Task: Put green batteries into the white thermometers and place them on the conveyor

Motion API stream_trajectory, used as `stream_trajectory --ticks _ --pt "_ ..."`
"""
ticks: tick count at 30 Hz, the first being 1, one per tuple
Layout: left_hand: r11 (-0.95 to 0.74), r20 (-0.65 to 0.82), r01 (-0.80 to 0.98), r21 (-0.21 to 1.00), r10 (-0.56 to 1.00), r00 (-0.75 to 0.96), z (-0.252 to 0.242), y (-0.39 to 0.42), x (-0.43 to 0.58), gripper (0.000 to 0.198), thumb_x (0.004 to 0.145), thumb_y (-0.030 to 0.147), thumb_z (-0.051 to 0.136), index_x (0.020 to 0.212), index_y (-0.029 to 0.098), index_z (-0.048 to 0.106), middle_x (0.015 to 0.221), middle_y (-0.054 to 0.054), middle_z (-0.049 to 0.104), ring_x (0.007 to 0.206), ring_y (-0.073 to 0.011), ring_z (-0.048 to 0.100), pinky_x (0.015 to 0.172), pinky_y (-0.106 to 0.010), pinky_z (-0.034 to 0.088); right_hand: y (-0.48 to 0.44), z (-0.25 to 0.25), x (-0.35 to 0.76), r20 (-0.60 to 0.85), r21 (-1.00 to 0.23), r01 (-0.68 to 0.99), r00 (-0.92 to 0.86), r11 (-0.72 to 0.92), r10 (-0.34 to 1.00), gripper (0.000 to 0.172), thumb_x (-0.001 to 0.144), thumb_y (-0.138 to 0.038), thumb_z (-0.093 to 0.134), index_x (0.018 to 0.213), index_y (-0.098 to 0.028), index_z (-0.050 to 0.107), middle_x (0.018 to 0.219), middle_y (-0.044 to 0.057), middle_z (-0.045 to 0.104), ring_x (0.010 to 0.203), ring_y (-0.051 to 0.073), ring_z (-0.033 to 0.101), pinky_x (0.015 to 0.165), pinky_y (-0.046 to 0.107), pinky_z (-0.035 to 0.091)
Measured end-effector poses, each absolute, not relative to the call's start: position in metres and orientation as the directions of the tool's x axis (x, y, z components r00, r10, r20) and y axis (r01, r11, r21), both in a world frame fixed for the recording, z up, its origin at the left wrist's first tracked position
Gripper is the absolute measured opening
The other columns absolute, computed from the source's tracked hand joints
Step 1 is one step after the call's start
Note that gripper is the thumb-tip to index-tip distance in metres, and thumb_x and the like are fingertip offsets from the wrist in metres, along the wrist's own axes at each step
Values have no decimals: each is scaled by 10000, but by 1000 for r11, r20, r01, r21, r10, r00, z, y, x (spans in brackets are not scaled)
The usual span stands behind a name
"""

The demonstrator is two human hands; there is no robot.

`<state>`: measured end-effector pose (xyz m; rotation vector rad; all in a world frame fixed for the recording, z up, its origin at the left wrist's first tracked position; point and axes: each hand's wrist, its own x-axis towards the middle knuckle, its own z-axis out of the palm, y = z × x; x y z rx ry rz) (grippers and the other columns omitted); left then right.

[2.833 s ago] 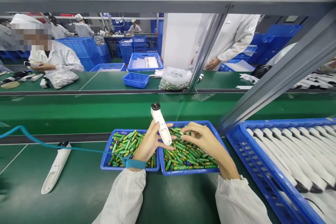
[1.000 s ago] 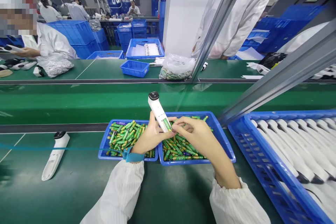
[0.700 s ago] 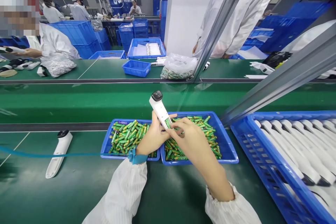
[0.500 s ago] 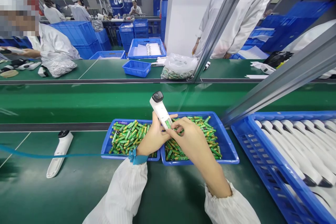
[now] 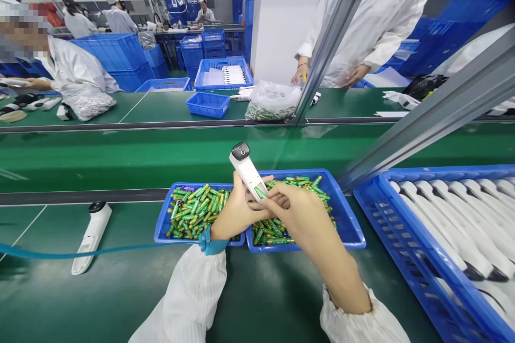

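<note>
A white handheld infrared thermometer (image 5: 246, 169) with a black sensor head is gripped in my left hand (image 5: 233, 209), tilted with its head up and away. Its battery compartment faces me. My right hand (image 5: 298, 209) pinches a green battery (image 5: 260, 192) at the compartment's opening, lying slantwise there; how far it sits inside cannot be made out. Both hands are above two blue bins of loose green batteries, the left bin (image 5: 160, 228) and the right bin (image 5: 351, 220). A blue wrist strap (image 5: 213, 244) circles my left wrist.
Another white thermometer (image 5: 92, 236) lies at left on the green table, near the strap's blue cord (image 5: 120, 250). At right stands a blue crate (image 5: 402, 257) with rows of white thermometers. A metal post (image 5: 434, 102) slants across the right. Co-workers stand beyond the belt (image 5: 120, 155).
My right hand has shifted slightly right, and more of the green battery shows at the compartment. Across the belt, a co-worker's hand has moved toward the plastic bag.
</note>
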<state>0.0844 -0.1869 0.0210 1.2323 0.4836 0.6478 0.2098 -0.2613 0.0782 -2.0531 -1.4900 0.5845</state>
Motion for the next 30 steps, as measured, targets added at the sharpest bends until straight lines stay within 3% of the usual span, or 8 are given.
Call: stream_trajectory --ticks 5,11,17,20,23,26,30 --pt "208 -15 -201 957 729 684 21 -187 86 768 711 192 822 1225 274 256 1351 -149 575 1061 -238 675 884 -366 573 -258 69 208 65 -654 742 254 -151 965 51 865 -176 690 828 -211 699 792 2 713 702 183 637 629 272 408" --pt "203 -22 -189 961 736 677 19 -186 86 725 752 251 797 1233 262 254 1368 -182 563 1069 -247 679 885 -360 565 -254 57 203 158 -589 800 251 -113 955 105 877 -165 675 783 -189 717 806 25 682 715 184 633 647 279 414" --pt "237 2 -229 944 691 723 16 -184 86 670 810 286 751 1260 245 257 1351 -179 574 1153 -268 640 989 -421 522 -253 63 205 121 -744 661 277 -98 953 107 853 -182 666 786 -219 742 836 15 752 726 191 696 698 277 495" --pt "257 -11 -233 938 693 721 17 -183 85 689 857 316 704 1335 246 212 1313 -173 604 1160 -272 637 1029 -458 496 -261 73 230 108 -809 575 352 -124 930 194 893 -326 598 788 -235 733 797 7 760 751 195 717 709 263 516" --pt "286 -17 -239 928 674 739 19 -181 84 755 882 315 679 1405 271 135 1323 -175 599 1131 -270 655 1048 -488 480 -269 68 272 95 -729 622 505 -285 858 250 877 -424 578 823 -228 724 813 28 757 754 218 712 704 283 507" --pt "321 -21 -270 908 678 735 19 -180 83 783 866 295 702 1412 273 141 1293 -175 621 1088 -277 677 1039 -502 488 -271 49 305 -28 -588 674 534 -446 845 211 875 -329 547 921 -234 729 886 25 755 755 208 703 696 285 499" --pt "347 -47 -281 895 699 713 19 -178 84 787 834 274 737 1402 279 192 1316 -177 606 1032 -282 700 971 -488 543 -264 27 314 -83 -514 723 494 -462 865 163 766 -234 667 907 -242 747 927 29 742 812 213 686 745 290 480"
